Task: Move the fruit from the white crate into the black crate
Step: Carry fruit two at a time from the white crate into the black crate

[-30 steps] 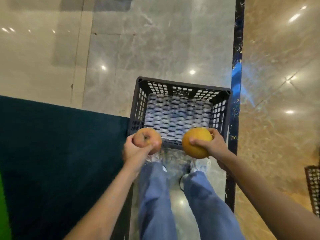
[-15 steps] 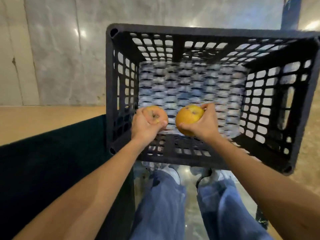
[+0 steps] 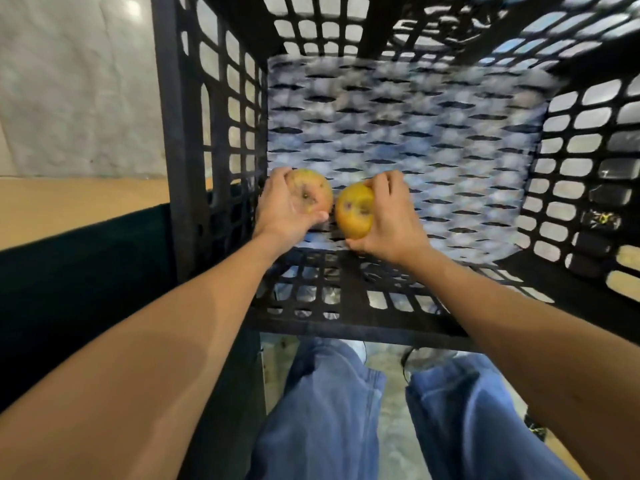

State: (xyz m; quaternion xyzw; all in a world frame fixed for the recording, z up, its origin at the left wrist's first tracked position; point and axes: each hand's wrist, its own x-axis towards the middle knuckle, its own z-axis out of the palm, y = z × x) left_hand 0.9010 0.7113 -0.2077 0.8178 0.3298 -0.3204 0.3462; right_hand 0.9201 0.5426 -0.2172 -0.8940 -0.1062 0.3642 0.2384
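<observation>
The black crate (image 3: 187, 140) fills most of the view, its perforated walls rising around a floor lined with white foam netting (image 3: 415, 140). Both my hands reach down inside it near the front left corner. My left hand (image 3: 280, 213) grips a reddish-yellow apple (image 3: 313, 192). My right hand (image 3: 388, 216) grips a yellow-orange fruit (image 3: 353, 213) with dark spots. The two fruits sit almost side by side, low over the netting. The white crate is out of view.
A dark green mat (image 3: 79, 271) lies to the left of the crate, with pale marble floor (image 3: 76, 81) behind it. My legs in blue jeans (image 3: 329, 410) stand just in front of the crate's near wall.
My head and both hands have dropped closer to the crate. The two fruits went from above the near rim down into the crate, close to its lined floor.
</observation>
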